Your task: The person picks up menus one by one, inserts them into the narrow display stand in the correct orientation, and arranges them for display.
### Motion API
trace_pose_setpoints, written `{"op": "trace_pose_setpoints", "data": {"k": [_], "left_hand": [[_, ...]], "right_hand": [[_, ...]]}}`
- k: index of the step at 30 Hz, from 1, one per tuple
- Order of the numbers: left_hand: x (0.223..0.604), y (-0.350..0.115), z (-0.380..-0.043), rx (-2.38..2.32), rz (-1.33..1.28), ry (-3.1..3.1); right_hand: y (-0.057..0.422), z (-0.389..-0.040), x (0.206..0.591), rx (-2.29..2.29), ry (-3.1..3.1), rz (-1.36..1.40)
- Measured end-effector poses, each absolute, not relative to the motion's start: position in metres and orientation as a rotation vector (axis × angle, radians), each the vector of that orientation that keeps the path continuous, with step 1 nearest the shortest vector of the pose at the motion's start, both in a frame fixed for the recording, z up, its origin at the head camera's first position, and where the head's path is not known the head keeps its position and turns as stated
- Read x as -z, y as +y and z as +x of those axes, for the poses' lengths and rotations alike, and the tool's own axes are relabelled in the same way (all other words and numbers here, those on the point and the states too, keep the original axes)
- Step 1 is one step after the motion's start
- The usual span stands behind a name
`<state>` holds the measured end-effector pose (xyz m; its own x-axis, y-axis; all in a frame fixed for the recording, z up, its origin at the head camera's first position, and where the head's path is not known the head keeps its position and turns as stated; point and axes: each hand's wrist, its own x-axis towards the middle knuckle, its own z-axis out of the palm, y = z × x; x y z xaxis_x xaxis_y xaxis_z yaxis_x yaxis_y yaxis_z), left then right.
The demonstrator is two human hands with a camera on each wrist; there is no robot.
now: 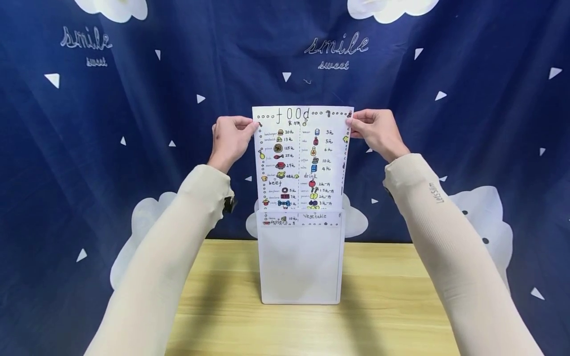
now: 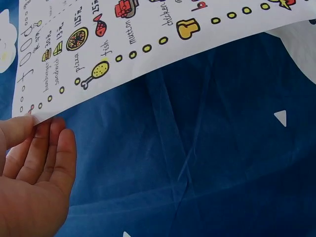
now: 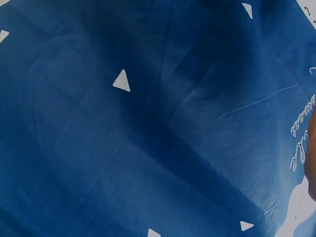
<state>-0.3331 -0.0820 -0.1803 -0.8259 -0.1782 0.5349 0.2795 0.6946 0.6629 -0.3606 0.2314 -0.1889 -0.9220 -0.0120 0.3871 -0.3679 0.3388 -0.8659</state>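
Left hand [image 1: 231,141], right hand [image 1: 376,131] pinching menu sheet [image 1: 294,163] near top corners; lower end showing through upright holder [image 1: 300,267].

Between the left hand [image 1: 231,140] and the right hand [image 1: 378,132], the sheet [image 1: 299,163] read "food", "beef", "drink", "Vegetable" and "pizza 125元". Higher than both hands, the curtain [image 1: 231,54] twice bore "smile sweet"; below the right hand, the sleeve [image 1: 445,237] said "LetsSlim".
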Motion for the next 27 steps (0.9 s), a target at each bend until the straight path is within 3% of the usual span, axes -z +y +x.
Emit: {"op": "trace_pose_setpoints", "data": {"k": [27], "left_hand": [[0.1814,-0.0803,-0.3291,1.039,-0.070,-2.330]], "right_hand": [[0.2327,-0.3572,0.1849,-1.656,-2.251,0.357]]}}
